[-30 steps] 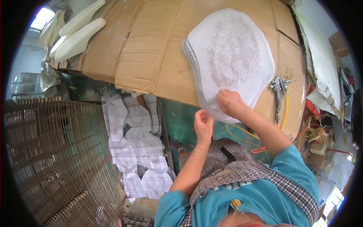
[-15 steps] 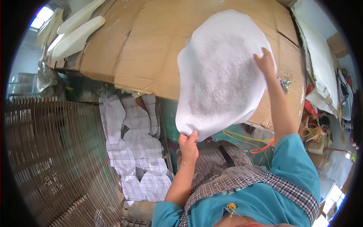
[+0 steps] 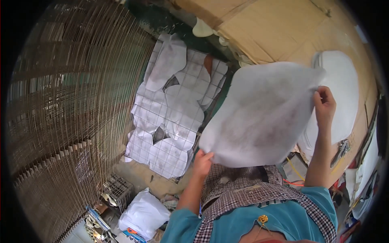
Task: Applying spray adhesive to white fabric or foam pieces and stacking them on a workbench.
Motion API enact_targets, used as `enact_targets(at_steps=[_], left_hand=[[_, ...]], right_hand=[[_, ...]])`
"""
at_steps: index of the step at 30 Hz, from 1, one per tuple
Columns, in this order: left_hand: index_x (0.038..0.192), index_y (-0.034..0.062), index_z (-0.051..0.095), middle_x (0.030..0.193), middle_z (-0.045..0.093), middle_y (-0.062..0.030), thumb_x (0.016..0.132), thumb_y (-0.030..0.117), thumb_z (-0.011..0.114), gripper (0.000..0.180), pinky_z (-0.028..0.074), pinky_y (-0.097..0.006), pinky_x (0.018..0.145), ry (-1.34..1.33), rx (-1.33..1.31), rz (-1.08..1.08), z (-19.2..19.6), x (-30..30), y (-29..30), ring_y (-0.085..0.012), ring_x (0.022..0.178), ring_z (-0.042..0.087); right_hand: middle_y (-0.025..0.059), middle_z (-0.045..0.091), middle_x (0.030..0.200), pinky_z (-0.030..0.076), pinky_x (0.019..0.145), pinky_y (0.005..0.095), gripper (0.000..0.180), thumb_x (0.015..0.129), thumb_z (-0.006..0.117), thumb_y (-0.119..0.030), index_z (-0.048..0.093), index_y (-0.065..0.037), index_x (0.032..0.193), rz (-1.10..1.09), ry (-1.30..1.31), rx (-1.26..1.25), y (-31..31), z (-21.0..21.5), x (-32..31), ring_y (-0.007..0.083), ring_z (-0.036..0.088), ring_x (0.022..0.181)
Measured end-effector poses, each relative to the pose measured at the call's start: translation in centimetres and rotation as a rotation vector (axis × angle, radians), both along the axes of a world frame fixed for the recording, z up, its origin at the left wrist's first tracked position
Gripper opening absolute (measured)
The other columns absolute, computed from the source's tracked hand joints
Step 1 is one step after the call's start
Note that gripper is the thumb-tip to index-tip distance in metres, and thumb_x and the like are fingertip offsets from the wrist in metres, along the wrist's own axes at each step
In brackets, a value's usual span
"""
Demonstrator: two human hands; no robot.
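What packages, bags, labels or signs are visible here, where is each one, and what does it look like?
White plastic bag: on the floor at lower left, bulging, plain white.
Small colourful packets: at the bottom left edge beside the bag, blue and mixed colours, too small to make out.
Flattened cardboard: covers the worktop at upper right, plain brown.
No signs or screens in view.
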State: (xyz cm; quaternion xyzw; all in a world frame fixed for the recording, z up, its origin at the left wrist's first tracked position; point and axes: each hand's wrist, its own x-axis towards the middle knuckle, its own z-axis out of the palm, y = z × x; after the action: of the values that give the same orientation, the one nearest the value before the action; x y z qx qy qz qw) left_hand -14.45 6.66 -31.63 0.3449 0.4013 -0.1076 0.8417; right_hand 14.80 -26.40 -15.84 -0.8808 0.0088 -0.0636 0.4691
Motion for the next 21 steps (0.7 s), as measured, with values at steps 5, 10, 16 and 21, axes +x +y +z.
enact_targets(at_steps=[5, 10, 16, 21], left_hand=[[0.124, -0.0008, 0.039, 0.119, 0.049, -0.0133, 0.075, -0.001, 0.056, 0.052, 0.039, -0.038, 0.095, 0.106, -0.026, 0.264, -1.3, -7.7, 6.1, -0.0266, 0.109, 0.049], [0.123, -0.0016, 0.038, 0.122, 0.046, -0.0136, 0.075, -0.002, 0.056, 0.051, 0.039, -0.042, 0.094, 0.255, -0.08, 0.37, -6.9, -11.1, 10.3, -0.0279, 0.114, 0.045], [0.125, 0.0, 0.036, 0.121, 0.046, -0.013, 0.076, -0.003, 0.054, 0.052, 0.041, -0.047, 0.091, 0.308, 0.243, 0.29, -15.9, -6.9, 13.1, -0.0293, 0.112, 0.046], [0.129, 0.0095, 0.033, 0.123, 0.045, -0.01, 0.081, 0.0, 0.051, 0.052, 0.038, -0.045, 0.091, 0.106, -0.037, 0.553, -20.1, 4.3, 12.4, -0.0277, 0.113, 0.044]], right_hand=[[-0.0031, 0.051, 0.071, 0.041, 0.058, 0.0199, 0.004, 0.077, 0.055, -0.004, 0.055, -0.003, 0.082, 0.321, 0.264, 0.261, 15.4, -6.5, 0.3, 0.0044, 0.047, 0.067], [-0.0038, 0.051, 0.072, 0.039, 0.06, 0.0187, 0.006, 0.076, 0.057, -0.006, 0.056, -0.003, 0.08, 0.419, 0.517, 0.308, 26.4, -19.2, 3.9, 0.0043, 0.047, 0.067], [-0.0054, 0.051, 0.075, 0.038, 0.061, 0.0192, 0.006, 0.078, 0.057, -0.008, 0.056, -0.007, 0.084, 0.523, 0.422, 0.36, 35.5, -29.2, 12.7, 0.0035, 0.045, 0.069], [-0.0042, 0.053, 0.079, 0.041, 0.065, 0.02, 0.009, 0.081, 0.058, -0.012, 0.057, -0.007, 0.089, 0.448, 0.438, 0.284, 36.3, -32.7, 21.5, 0.0049, 0.048, 0.073]])
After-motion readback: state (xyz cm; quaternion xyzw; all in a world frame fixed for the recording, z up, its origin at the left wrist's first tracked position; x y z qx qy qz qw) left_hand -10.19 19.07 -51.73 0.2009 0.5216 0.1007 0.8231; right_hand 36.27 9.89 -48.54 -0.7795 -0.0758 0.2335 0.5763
